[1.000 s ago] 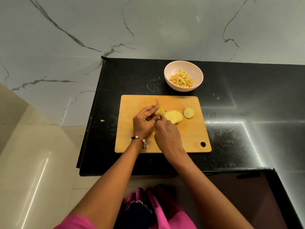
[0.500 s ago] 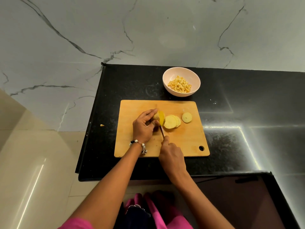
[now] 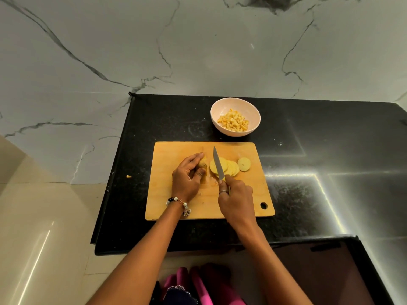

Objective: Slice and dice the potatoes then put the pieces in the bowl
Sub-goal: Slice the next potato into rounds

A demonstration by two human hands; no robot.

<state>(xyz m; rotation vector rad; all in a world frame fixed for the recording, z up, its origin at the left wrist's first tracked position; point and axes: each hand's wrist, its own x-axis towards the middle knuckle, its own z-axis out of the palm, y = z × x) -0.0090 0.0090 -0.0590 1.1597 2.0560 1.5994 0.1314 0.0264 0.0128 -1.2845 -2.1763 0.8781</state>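
Yellow potato [image 3: 202, 164] lies at the middle of the wooden cutting board [image 3: 167, 201], pinched by the left hand [image 3: 187, 176]. Just right of it on the board lie overlapping slices [image 3: 229, 167]. The right hand [image 3: 236, 198] grips the knife [image 3: 218, 165], its blade over the slices. Behind the board, a bowl [image 3: 235, 116] holds diced pieces [image 3: 233, 122] on the black counter [image 3: 330, 194].

Bowl [image 3: 235, 106] behind cutting board [image 3: 176, 208]; slices [image 3: 229, 167] on board, right of potato [image 3: 202, 165]
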